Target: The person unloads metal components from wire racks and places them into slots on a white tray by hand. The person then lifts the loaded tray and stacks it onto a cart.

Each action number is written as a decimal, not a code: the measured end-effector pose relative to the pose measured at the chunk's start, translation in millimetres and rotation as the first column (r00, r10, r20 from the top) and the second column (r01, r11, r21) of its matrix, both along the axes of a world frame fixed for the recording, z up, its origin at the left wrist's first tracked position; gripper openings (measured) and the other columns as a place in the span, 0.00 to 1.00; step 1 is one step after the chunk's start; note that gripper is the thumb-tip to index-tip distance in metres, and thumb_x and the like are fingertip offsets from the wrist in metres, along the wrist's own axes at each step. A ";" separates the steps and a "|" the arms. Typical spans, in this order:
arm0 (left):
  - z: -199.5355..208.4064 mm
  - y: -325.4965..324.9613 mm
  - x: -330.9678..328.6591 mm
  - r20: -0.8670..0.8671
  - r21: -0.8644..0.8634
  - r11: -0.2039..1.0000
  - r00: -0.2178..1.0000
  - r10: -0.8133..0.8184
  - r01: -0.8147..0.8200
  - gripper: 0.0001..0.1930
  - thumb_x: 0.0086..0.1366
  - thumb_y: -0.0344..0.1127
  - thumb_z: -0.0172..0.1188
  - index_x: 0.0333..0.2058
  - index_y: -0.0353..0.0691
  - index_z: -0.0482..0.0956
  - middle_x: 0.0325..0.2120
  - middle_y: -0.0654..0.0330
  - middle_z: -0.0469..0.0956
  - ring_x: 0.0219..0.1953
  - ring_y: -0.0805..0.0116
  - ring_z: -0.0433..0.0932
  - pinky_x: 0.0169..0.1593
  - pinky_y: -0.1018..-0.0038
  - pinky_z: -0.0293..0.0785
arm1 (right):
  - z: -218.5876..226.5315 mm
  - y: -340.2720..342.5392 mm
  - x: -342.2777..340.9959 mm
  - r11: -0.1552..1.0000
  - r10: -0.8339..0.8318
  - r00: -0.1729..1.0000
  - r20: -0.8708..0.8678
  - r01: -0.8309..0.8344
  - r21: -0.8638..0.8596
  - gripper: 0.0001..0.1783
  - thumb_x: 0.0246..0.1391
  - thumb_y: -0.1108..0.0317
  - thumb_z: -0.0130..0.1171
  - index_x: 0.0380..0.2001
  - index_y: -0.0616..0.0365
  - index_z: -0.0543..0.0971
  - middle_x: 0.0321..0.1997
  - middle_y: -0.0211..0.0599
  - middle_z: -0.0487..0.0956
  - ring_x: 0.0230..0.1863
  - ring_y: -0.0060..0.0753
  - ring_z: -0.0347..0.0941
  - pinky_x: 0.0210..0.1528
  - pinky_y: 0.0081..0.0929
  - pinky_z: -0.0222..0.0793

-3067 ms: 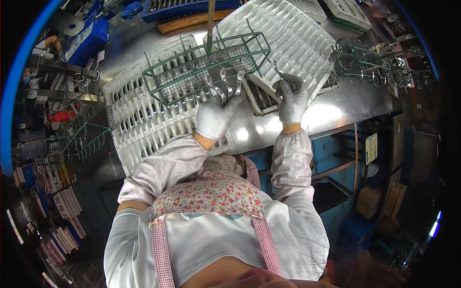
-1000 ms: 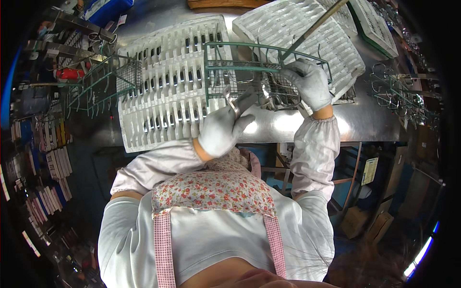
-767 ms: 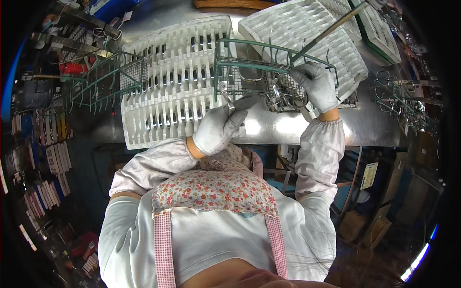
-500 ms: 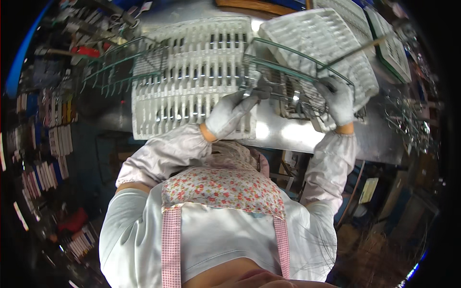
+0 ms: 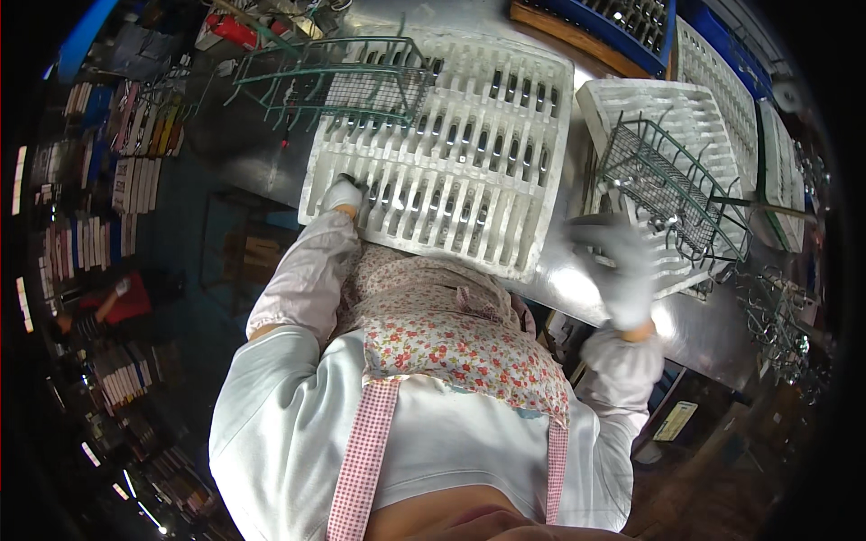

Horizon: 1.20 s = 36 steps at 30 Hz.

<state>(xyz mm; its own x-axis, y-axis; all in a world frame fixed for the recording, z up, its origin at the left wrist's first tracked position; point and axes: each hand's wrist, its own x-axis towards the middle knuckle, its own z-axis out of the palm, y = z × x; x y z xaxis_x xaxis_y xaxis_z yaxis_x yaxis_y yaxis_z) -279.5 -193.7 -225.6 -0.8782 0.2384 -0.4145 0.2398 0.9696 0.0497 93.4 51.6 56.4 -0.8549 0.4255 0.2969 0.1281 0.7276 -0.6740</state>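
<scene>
A white foam tray (image 5: 433, 149) with rows of slots lies before me, many slots holding small shiny metal parts (image 5: 465, 207). My left hand (image 5: 343, 195), in a white glove with dark fingertips, is at the tray's near left corner. Its fingers are curled down at a slot, and what they hold is hidden. Off the tray's right side, my right hand (image 5: 622, 266), gloved too, is smeared by motion. Just beyond it, a green wire rack (image 5: 663, 176) with mesh stands tilted on a second white foam tray (image 5: 663, 95).
Another green wire rack (image 5: 374, 86) overlaps the tray's far left part. A blue crate (image 5: 622, 27) of metal parts stands at the back. Metal hooks or wire pieces (image 5: 776, 329) are heaped at the right, and a rod (image 5: 767, 206) sticks out across the right rack.
My left hand has gone from beside the right rack to the tray's near left corner. My right hand has left the rack and come nearer me. The whole view has shifted.
</scene>
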 end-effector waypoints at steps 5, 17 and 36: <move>5.1 11.4 -14.1 0.148 -0.249 0.957 0.982 -0.116 0.150 0.22 0.51 0.51 0.59 0.41 0.45 0.78 0.44 0.53 0.75 0.47 0.52 0.73 0.47 0.61 0.70 | -162.6 -42.8 -76.0 0.990 -0.072 0.685 0.725 0.136 -0.031 0.17 0.48 0.57 0.55 0.33 0.59 0.78 0.34 0.49 0.77 0.37 0.46 0.75 0.40 0.39 0.69; 42.4 -4.4 -12.5 0.643 0.434 0.788 0.763 0.070 -0.438 0.18 0.56 0.42 0.60 0.38 0.33 0.74 0.25 0.61 0.77 0.22 0.70 0.78 0.23 0.75 0.69 | -235.5 -74.6 -129.4 0.791 -0.351 0.310 0.884 0.603 0.103 0.22 0.38 0.52 0.61 0.34 0.55 0.79 0.38 0.45 0.78 0.41 0.46 0.75 0.42 0.37 0.71; 25.0 17.3 12.2 0.368 0.334 0.942 0.915 -0.164 0.035 0.29 0.47 0.56 0.62 0.31 0.29 0.78 0.27 0.43 0.78 0.32 0.49 0.77 0.35 0.65 0.70 | -245.6 -75.7 -121.2 0.487 -0.252 0.724 0.643 0.669 -0.562 0.17 0.45 0.61 0.62 0.32 0.65 0.79 0.25 0.38 0.79 0.22 0.23 0.73 0.26 0.21 0.70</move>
